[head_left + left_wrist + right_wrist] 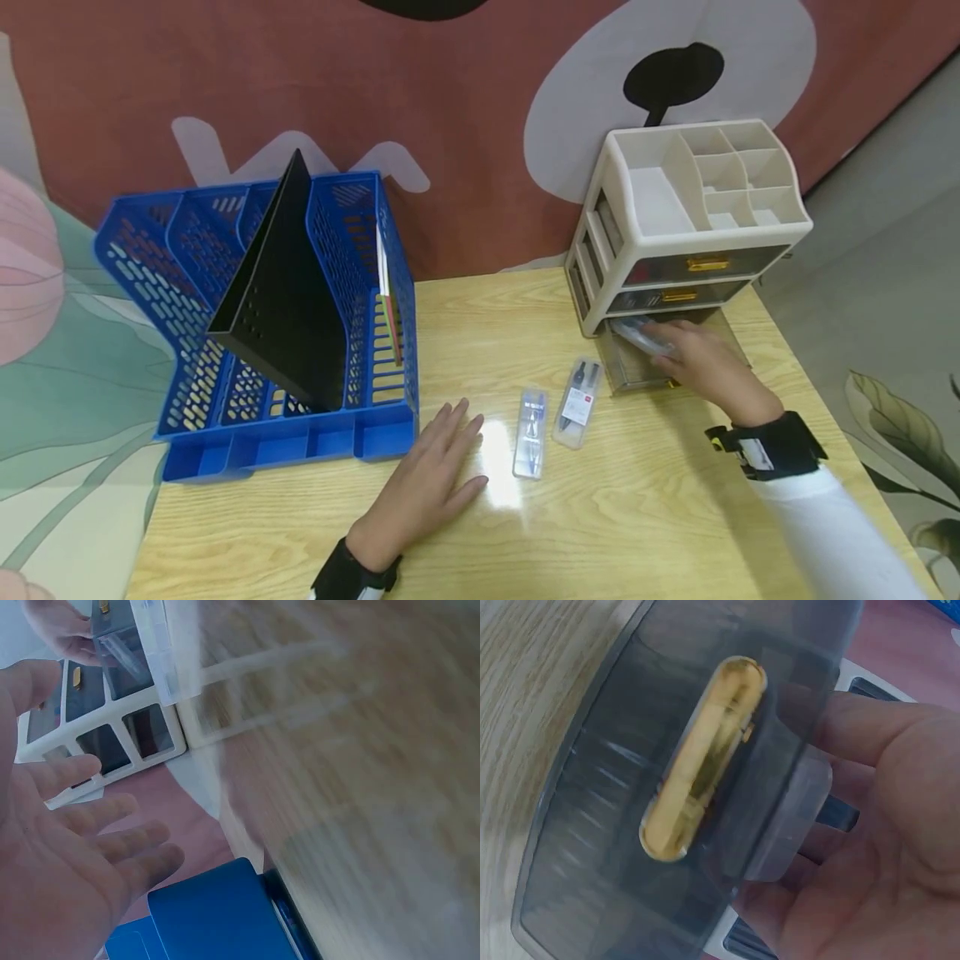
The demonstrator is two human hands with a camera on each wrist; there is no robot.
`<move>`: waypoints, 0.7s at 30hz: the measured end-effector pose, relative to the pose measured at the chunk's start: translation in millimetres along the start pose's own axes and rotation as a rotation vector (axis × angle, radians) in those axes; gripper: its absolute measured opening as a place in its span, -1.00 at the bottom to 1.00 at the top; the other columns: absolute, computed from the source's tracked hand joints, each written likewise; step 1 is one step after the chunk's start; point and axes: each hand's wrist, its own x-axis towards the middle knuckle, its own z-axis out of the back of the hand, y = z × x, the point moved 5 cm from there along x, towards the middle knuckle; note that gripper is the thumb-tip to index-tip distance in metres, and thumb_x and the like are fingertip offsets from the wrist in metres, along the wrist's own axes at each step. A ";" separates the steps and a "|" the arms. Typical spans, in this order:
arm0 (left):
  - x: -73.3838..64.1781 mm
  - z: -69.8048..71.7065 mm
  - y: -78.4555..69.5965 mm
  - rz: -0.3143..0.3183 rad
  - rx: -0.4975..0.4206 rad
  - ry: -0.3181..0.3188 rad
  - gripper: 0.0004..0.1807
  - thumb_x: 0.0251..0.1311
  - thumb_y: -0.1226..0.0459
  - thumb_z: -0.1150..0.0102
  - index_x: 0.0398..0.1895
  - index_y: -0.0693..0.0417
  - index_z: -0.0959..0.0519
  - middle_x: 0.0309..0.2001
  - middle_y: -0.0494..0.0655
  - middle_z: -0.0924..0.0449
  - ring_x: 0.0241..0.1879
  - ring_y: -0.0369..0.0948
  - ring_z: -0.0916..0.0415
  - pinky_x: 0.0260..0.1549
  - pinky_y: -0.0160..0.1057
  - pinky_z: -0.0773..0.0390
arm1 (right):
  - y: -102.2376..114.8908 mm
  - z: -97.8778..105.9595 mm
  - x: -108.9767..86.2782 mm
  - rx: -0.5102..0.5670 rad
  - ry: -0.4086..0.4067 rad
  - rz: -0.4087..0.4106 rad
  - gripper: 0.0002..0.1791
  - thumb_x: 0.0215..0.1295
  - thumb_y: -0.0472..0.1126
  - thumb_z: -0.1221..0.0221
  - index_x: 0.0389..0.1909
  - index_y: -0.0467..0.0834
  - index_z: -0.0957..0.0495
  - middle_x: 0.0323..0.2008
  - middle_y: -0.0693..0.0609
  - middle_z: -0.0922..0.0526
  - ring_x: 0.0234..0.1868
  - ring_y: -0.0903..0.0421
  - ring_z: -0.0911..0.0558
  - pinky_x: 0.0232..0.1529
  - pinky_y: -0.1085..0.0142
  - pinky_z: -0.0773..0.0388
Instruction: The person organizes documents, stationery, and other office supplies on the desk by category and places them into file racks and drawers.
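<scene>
My right hand [697,367] grips a clear plastic case [642,334] inside the pulled-out bottom drawer [630,375] of a white desk organizer [637,250]. In the right wrist view, fingers curl around the translucent case [810,787] behind the smoky drawer front with its gold handle [705,757]. Flat on the table, fingers spread, lies my left hand [427,483], beside the blue file rack [382,433]. Between the hands are two clear cases: a slim one [530,433] with pale contents, and another [577,404] with a white label and dark tools inside.
A black folder [292,308] leans in the blue rack, and thin booklets [387,300] stand in its right slot. Two upper drawers [682,296] of the organizer are closed; small compartments [723,175] top it. A patterned cloth [480,125] hangs behind the wooden table [480,333].
</scene>
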 end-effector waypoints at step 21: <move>-2.2 -1.7 -0.5 -0.029 0.050 -0.088 -0.24 0.26 -0.06 -0.11 0.46 0.06 -0.22 0.49 0.20 -0.10 0.42 0.17 -0.08 0.32 0.18 -0.28 | 10.8 -20.4 20.2 -0.020 -0.008 -0.014 -0.21 0.04 -0.06 -0.39 0.30 -0.24 -0.35 -0.10 -0.44 -0.54 -0.18 -0.30 -0.54 -0.33 -0.17 -0.57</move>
